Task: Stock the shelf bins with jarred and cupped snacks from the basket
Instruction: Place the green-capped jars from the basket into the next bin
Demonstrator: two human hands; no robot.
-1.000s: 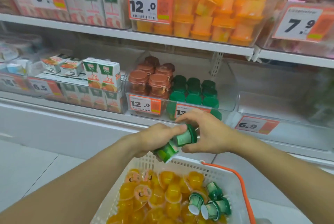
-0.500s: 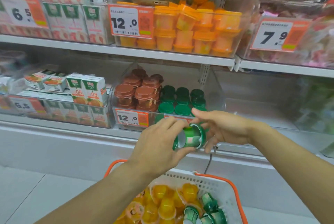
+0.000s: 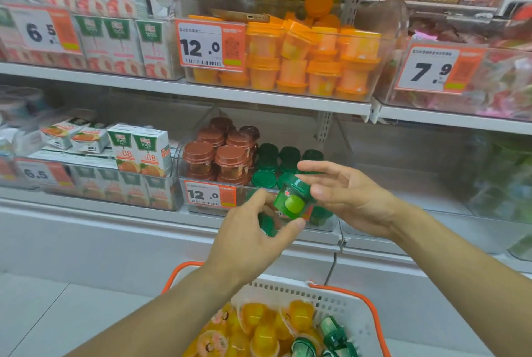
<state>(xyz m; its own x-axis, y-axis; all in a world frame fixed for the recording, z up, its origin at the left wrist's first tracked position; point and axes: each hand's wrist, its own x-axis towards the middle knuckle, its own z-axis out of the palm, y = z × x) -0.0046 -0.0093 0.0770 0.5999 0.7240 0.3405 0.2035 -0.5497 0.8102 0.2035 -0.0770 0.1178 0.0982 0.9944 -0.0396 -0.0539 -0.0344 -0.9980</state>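
A green cup (image 3: 292, 198) is pinched by the left hand (image 3: 253, 237), thumb beneath, fingers curled; a second green cup (image 3: 266, 225) is tucked in its palm. The right hand (image 3: 345, 196), fingers spread loosely, touches the cup's far side. Just beyond is seen the clear bin (image 3: 325, 222) of green-lidded cups (image 3: 264, 178); below the forearms, the basket (image 3: 342, 302).

I am facing white shop shelving (image 3: 259, 97), pale tiled floor (image 3: 43, 313) lying beneath me, even light falling everywhere.
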